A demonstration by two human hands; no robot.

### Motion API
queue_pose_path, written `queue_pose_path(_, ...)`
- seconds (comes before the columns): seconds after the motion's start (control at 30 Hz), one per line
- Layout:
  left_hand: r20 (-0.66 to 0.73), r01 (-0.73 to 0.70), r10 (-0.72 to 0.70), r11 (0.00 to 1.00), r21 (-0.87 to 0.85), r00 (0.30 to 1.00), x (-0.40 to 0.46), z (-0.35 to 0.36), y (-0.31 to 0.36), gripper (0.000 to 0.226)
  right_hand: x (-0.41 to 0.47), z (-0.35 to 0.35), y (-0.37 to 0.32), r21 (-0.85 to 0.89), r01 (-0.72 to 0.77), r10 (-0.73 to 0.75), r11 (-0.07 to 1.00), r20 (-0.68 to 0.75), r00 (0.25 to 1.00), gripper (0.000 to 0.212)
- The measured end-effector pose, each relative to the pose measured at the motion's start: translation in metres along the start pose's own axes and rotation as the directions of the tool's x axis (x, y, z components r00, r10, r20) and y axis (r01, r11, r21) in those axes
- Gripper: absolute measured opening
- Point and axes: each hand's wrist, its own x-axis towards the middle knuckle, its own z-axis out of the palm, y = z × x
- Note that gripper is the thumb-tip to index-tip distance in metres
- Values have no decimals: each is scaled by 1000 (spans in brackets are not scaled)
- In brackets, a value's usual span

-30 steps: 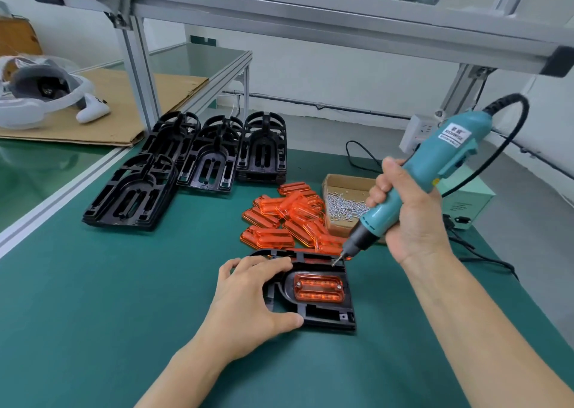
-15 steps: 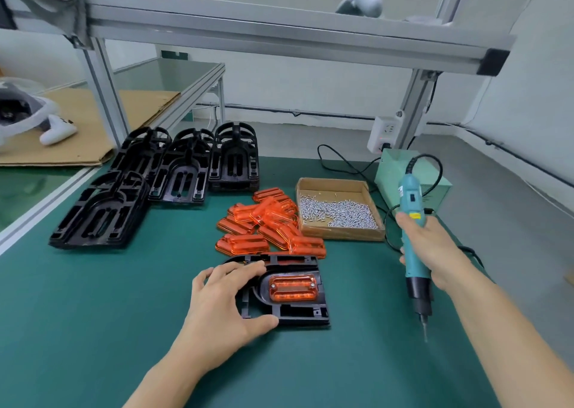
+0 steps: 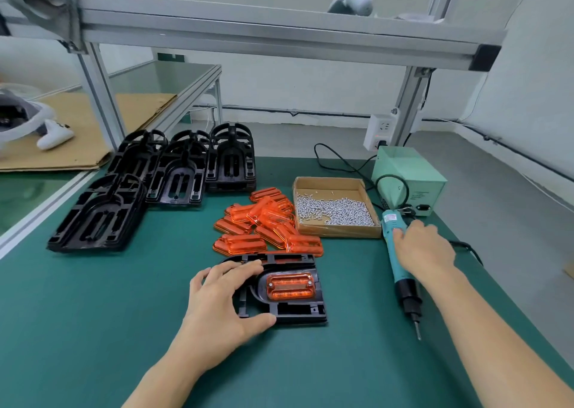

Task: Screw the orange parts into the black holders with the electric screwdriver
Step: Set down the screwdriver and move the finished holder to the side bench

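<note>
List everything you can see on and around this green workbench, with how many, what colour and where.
Green bench mat: one, under everything.
Black plastic holder with an orange part screwed in: one, near centre.
Empty black plastic holders: several stacks, far left.
Loose translucent orange parts: a pile, behind the near holder.
Cardboard tray of silver screws: one, right of the pile.
Teal electric screwdriver: one, lying right of the near holder.
Pale green power box: one, far right.
White headset: one, on cardboard, far left.
Left hand: rests on the near holder.
Right hand: on the screwdriver.
</note>
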Motion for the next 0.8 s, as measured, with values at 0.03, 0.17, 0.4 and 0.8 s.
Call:
queue_pose_path(0.03,2,3,-3,1000,0,1000,0,0,0,68,2,-2,-1,-22,7,-7,1000,-5,1000,42)
queue_pose_path(0.17,2,8,-8,1000,6,1000,-1,0,-1,69,8,-1,0,-12,26,-26,1000,18,1000,38)
queue_pose_path(0.4,7,-17,17,1000,14,1000,-1,1,-2,69,2,0,3,3,30,-30,1000,20,999,39)
queue_pose_path(0.8,-35,-54,60,988,142,998,-7,-3,-10,107,-73,-10,-63,244,791,-816,561,4,578,47)
